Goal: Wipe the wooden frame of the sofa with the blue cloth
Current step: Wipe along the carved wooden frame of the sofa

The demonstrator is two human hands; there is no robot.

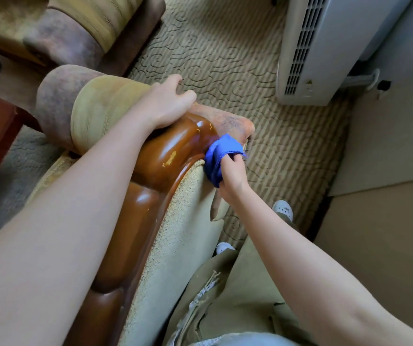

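**A:** What is the right hand doing?

**B:** Its fingers are curled round the blue cloth, which is bunched into a wad. The cloth sticks out from the thumb side of the hand and presses against the wooden frame where the glossy brown wood curves down toward the end of the sofa arm.

**A:** And the left hand?

**B:** It lies on top of the sofa arm, farther from the person than the right hand. The palm rests where the wood meets the padded roll, and the fingers are loosely bent over the far side of the arm. It braces there and holds nothing that I can see; the fingertips are partly hidden behind the arm.

**A:** Where does the frame run, counted from the hands?

**B:** From under the left palm it comes back toward the person, passing beneath the left forearm as a line of rounded, shiny sections. The right hand works on its outer edge, just beside the beige upholstered side panel, which drops away below the wood. There are pale scratches in the wood between the two hands.

**A:** Anything else near the right hand?

**B:** Below it is patterned carpet, and beyond it stands a white appliance with a slotted grille. Near the right forearm a white shoe shows on the carpet.
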